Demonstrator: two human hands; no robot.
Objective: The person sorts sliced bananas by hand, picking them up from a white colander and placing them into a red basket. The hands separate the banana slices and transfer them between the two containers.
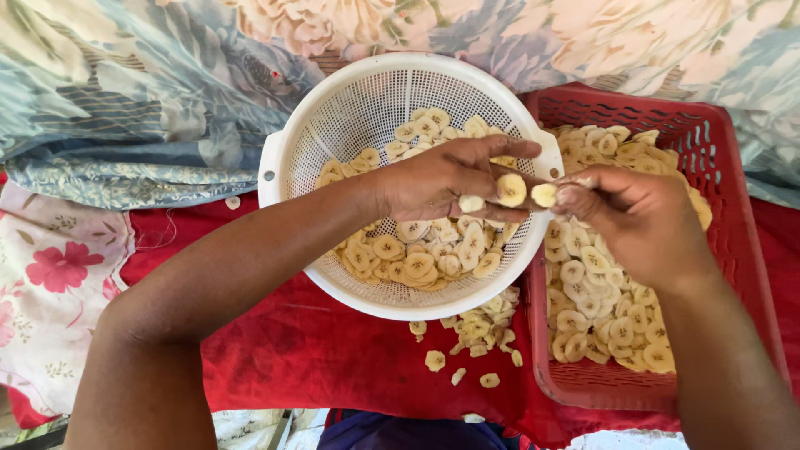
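Two pale yellow banana chips are held up above the white colander (292,158): one round chip (511,189) sits flat-faced toward the camera between the fingers of the left hand (442,179), and a smaller chip (544,195) is pinched just beside it at the fingertips of the right hand (637,221). The two chips are almost touching, over the colander's right rim. A third small piece (471,203) shows under the left fingers.

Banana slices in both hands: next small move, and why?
Probably drop the left hand's slices into the white colander right below it. The right hand pinches one slice at the rim, over the red basket. That reads as sorting.
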